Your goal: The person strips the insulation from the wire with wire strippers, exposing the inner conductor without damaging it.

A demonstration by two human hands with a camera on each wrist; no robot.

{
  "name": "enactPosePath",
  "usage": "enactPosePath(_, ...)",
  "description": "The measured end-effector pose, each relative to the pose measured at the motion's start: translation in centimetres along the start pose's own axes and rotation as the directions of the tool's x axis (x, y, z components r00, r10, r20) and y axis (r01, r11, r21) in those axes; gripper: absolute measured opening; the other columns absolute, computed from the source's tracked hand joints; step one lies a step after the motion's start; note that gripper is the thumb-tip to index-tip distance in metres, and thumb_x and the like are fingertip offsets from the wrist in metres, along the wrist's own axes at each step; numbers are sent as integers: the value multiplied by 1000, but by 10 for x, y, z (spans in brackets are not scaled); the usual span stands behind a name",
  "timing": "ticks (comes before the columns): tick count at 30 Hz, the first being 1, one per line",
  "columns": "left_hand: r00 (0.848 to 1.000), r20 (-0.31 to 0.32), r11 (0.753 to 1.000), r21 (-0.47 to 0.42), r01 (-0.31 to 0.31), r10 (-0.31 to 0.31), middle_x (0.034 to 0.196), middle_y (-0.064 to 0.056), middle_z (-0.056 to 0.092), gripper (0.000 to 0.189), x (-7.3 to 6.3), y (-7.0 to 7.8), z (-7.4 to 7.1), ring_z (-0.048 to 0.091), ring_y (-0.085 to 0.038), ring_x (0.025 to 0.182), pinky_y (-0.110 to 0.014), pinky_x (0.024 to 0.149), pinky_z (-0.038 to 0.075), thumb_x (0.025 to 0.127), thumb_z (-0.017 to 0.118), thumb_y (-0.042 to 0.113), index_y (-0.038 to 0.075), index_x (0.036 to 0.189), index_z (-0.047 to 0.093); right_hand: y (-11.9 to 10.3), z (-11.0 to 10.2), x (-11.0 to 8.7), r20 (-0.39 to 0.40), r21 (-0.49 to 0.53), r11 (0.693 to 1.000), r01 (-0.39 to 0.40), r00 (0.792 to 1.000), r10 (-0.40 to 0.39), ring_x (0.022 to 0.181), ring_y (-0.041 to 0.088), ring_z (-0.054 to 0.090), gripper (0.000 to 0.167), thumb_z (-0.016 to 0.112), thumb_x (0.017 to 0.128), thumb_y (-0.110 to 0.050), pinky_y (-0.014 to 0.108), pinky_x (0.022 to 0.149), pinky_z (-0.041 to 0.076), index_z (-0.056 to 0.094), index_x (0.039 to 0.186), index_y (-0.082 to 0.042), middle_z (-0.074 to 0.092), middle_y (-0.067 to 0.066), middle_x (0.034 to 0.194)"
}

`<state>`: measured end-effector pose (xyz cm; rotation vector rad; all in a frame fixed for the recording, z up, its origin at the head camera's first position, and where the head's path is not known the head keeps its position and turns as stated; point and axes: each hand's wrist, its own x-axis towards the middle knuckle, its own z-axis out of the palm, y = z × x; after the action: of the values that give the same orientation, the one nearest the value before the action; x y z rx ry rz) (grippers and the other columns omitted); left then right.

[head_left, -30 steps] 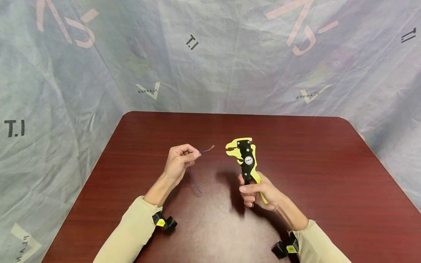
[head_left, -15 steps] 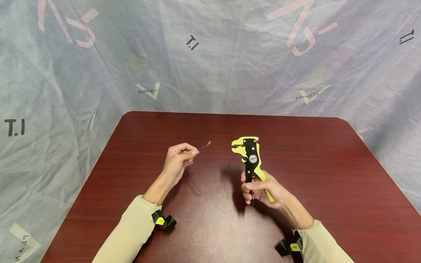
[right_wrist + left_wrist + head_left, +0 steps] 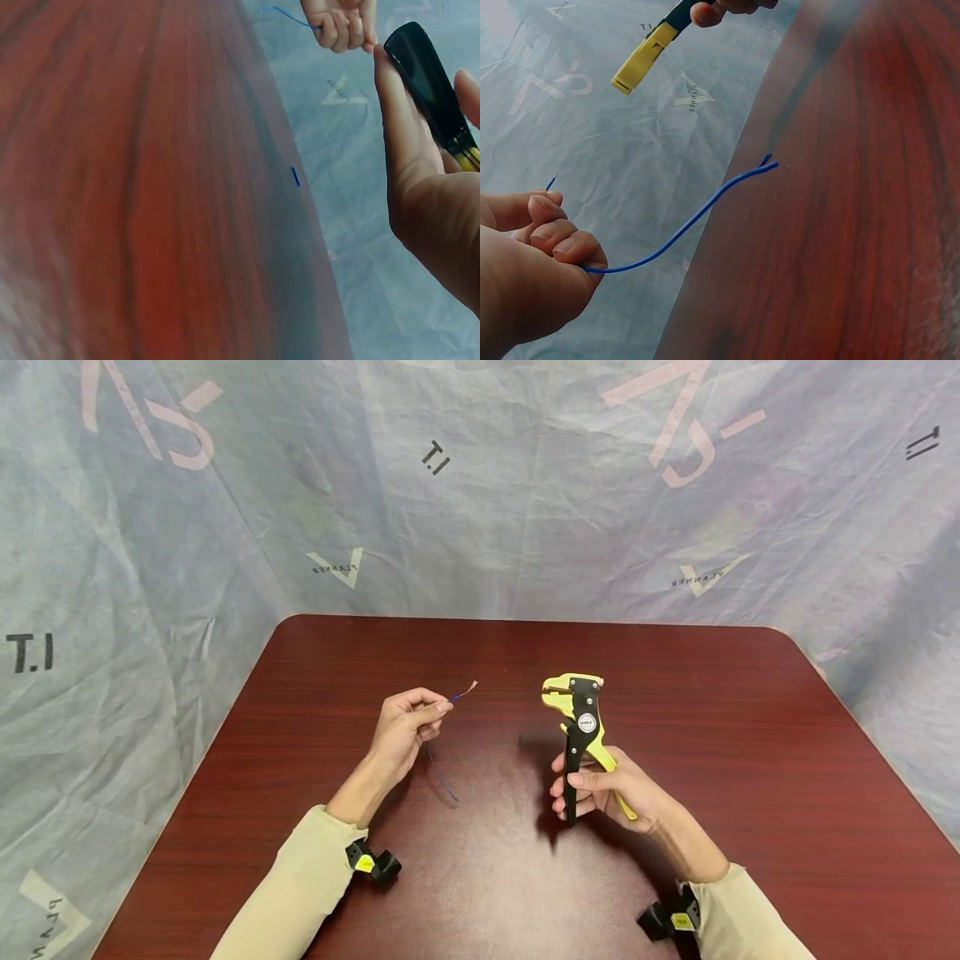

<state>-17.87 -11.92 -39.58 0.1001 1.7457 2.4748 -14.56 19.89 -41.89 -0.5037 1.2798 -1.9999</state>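
Note:
My left hand (image 3: 405, 727) pinches a thin blue wire (image 3: 442, 777) between thumb and fingers. Bare copper strands (image 3: 470, 687) stick out past the fingertips, slightly splayed. The wire's other end hangs below the hand; in the left wrist view this blue wire (image 3: 679, 236) curves away and forks at its tip. To the right, my right hand (image 3: 611, 789) holds a yellow and black wire stripper (image 3: 585, 722) upright by its handles, which stand apart. Its head faces left, away from the wire. On the table between the hands lies a short piece of blue insulation (image 3: 521, 741).
A dark red wood-grain table (image 3: 375, 652) lies under both hands, with rounded far corners. Grey printed sheeting (image 3: 480, 527) hangs behind it and along both sides. A small black camera (image 3: 375, 864) is strapped to each wrist.
My right hand has moved right with the wire stripper, and its handles have spread wider. The small insulation piece has appeared on the table. The wire's bare end has shifted slightly left and up.

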Motion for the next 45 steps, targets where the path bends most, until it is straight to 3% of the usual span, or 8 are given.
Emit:
enactPosePath(6,1000,-8,1000,-15,14,-14,63,6,58,31,2,-3,0,45,-5,56,-17,53,33,93,56,-9,13,75,69,1,-9,-2,-73,-59,998,12,997,-17,87,24,77,26,47,97,9,41,76,62,64,113,-3,78,9,96)
enactPosePath(13,999,-31,999,-16,32,-32,63,4,60,30,6,-9,-2,48,-4,56,-16,52,35,92,56,-10,12,75,68,0,-18,-4,-175,-155,986,-59,984,31,82,21,77,17,55,97,4,36,70,62,63,109,-5,78,6,91)
enactPosePath(18,998,-53,999,3,44,-44,64,4,61,28,8,-14,-5,49,-4,56,-15,51,36,93,57,-9,11,76,68,2,-23,-3,-252,-213,969,-123,965,67,74,17,76,5,64,95,-4,33,65,62,61,97,-7,78,7,86)
enactPosePath(25,996,-78,997,60,44,-39,59,4,61,21,11,-20,-9,50,-4,54,-15,51,38,93,60,-6,9,80,67,2,-27,-4,-350,-257,942,-217,929,119,65,12,73,13,67,94,-8,33,63,62,54,94,-6,75,1,79)
enactPosePath(30,995,-88,993,104,51,-42,58,4,62,14,13,-25,-12,51,-5,54,-15,52,40,93,61,-4,5,84,66,3,-29,-4,-368,-255,939,-230,921,126,63,13,73,13,64,95,-6,32,62,62,51,94,-7,71,-2,75)
enactPosePath(34,994,-101,989,140,53,-39,58,3,62,4,15,-28,-13,51,-5,54,-16,52,41,93,61,-3,-4,90,64,5,-33,-3,-369,-253,936,-247,918,143,62,12,72,14,63,95,-7,32,62,61,50,92,-7,71,0,73)
enactPosePath(39,992,-119,978,201,53,-29,58,4,63,13,17,-34,-15,52,-5,53,-16,53,43,94,61,-3,-16,99,61,7,-37,-3,-363,-256,927,-274,916,171,60,12,72,15,64,96,-9,30,60,61,49,91,-6,68,1,69)
enactPosePath(45,989,-148,952,302,42,3,59,4,64,18,21,-39,-18,55,-5,53,-17,54,48,94,62,-2,-18,101,62,8,-40,-3,-362,-255,921,-295,912,192,61,12,72,15,63,97,-11,30,60,61,50,92,-5,68,1,69)
